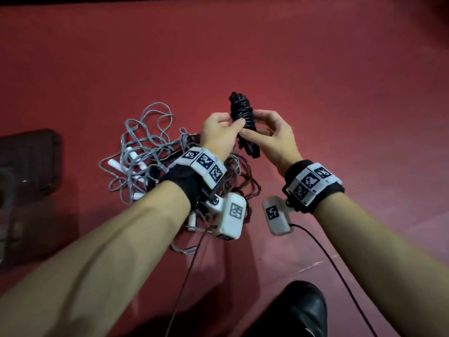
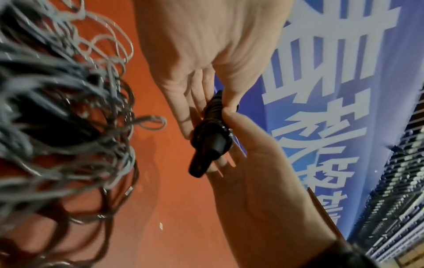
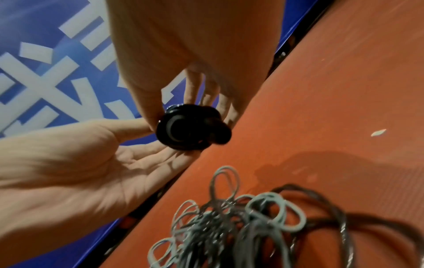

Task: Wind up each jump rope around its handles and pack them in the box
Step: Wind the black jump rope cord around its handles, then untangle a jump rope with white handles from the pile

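A black jump rope [image 1: 243, 117], its cord wound tightly round both handles, is held upright above the red floor. My left hand [image 1: 237, 124] pinches the bundle from the left with thumb and fingers. From the right, my right hand [image 1: 257, 128] curls round its lower part. The handle ends of this black jump rope [image 2: 207, 143] point at the camera in the left wrist view, and the right wrist view shows the rope [image 3: 190, 128] end-on between both hands. A dark box [image 1: 29, 161] sits at the left edge.
A tangled pile of grey ropes [image 1: 143, 152] with white handles lies on the red floor under my left wrist, with a dark reddish rope [image 1: 245, 183] beside it. A black shoe [image 1: 306, 310] is at the bottom. A blue banner [image 2: 321, 90] stands beyond the floor.
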